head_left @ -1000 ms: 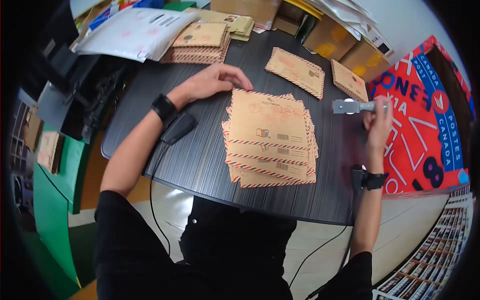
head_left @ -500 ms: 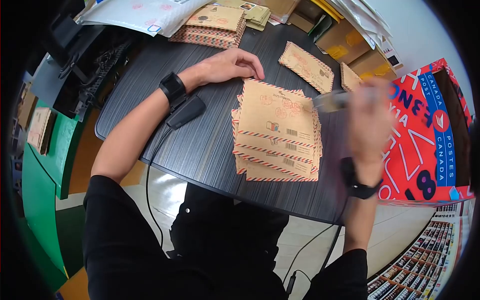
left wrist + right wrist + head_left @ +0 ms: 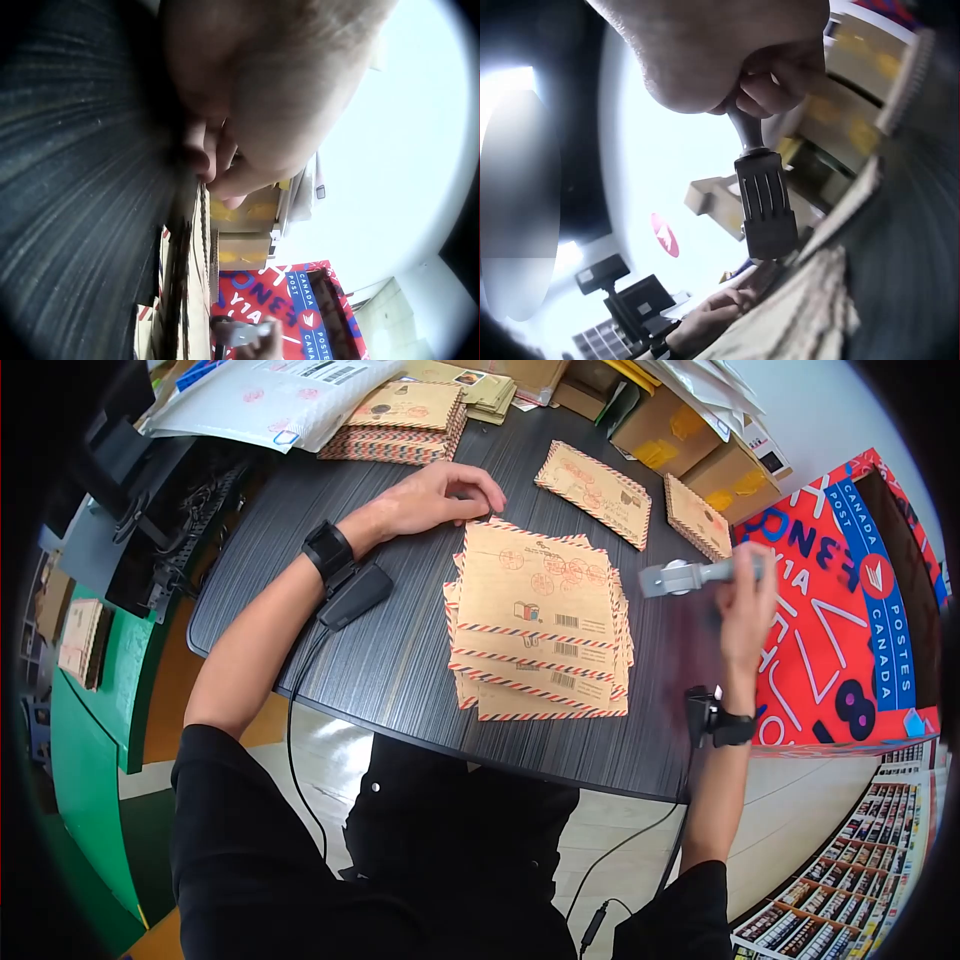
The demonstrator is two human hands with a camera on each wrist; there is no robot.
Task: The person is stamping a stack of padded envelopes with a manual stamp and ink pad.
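Note:
A fanned stack of tan airmail envelopes (image 3: 540, 610), with striped borders and red postmarks on the top one, lies mid-table. At its far left corner rests my left hand (image 3: 430, 498), fingers loosely bent and fingertips right at the envelope edge. My right hand (image 3: 748, 610) grips the handle of a grey hand stamp (image 3: 675, 578) in the air to the right of the stack. In the right wrist view the stamp's slotted head (image 3: 766, 206) points down from the curled fingers. The left wrist view shows the left fingers (image 3: 225, 176) close to the stack's edge.
Loose envelopes (image 3: 597, 495) and a small pile (image 3: 697, 518) lie beyond the stack. A taller envelope pile (image 3: 390, 435) and a white mailer (image 3: 270, 405) stand back left. A red Canada Post box (image 3: 815, 630) borders the right; cardboard boxes (image 3: 665, 430) stand behind.
My right hand swung the stamp left toward the stack, then back right and away from it. The left hand stays at the stack's far left corner. The head view shifted slightly.

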